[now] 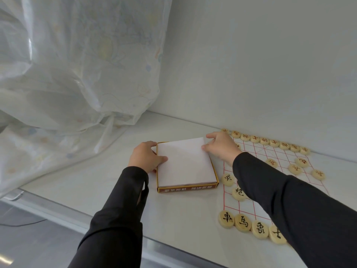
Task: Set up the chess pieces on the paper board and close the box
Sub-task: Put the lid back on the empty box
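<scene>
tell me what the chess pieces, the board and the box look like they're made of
The chess pieces: pale wood, it seems, smooth and slightly glossy, with characters in black or red.
The board: thin white paper printed with a red grid, lying flat.
The box: probably cardboard, matte white top, printed orange-brown sides.

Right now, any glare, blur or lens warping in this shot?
Head view: soft, even light, the box top nearly featureless white; head view: wide-angle warping stretches the sleeves at the bottom; head view: a bright glare streak on the sheer curtain, nearest chess pieces slightly soft.
</scene>
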`<state>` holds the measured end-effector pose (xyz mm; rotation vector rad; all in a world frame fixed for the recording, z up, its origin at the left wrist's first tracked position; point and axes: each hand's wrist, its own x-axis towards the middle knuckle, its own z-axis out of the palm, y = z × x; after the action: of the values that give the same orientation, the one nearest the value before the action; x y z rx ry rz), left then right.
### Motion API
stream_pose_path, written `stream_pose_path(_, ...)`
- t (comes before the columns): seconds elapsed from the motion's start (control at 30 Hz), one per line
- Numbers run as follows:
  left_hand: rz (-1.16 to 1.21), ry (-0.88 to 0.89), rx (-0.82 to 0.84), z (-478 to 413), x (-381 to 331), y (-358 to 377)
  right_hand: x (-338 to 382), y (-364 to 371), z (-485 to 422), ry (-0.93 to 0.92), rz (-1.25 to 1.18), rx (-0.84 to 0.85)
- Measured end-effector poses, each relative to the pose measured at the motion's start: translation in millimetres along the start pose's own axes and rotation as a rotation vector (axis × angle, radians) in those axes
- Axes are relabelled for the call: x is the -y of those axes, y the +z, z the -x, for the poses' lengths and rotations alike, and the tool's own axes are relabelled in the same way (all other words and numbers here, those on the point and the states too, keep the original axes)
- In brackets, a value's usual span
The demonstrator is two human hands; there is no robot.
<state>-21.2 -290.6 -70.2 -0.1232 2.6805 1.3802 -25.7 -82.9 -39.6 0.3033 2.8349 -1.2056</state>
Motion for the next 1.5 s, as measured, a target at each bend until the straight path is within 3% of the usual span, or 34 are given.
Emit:
stream_pose_path(0.3,-0.028,-0.006,-0.031,1,-2,3,-8,-12,-12,-0.006,-0.096,0.058)
stream_pose_path(0.47,-0.053,-0.028,-0.054,1,-1,3,-17,-22,-13,0.059,-0.347,0.136)
stream_pose_path(0.63,-0.054,-0.055,-0.057,-1,0,1,-22,-26,-15,0.245,-0.628,0.283)
stream_pose_path(0.83,-0.037,-0.103,-0.05,-1,0,-1,-18,-18,-13,0.349,-0.907,0.212)
stream_pose_path(1.2,0.11,-0.134,0.048,-4,8,-7,-10,-24,-1,0.326,-1.075,0.29)
stream_pose_path(1.5,0.107,-0.111,0.123,-6,12,-9,-2,-31,5,0.269,-0.886,0.344)
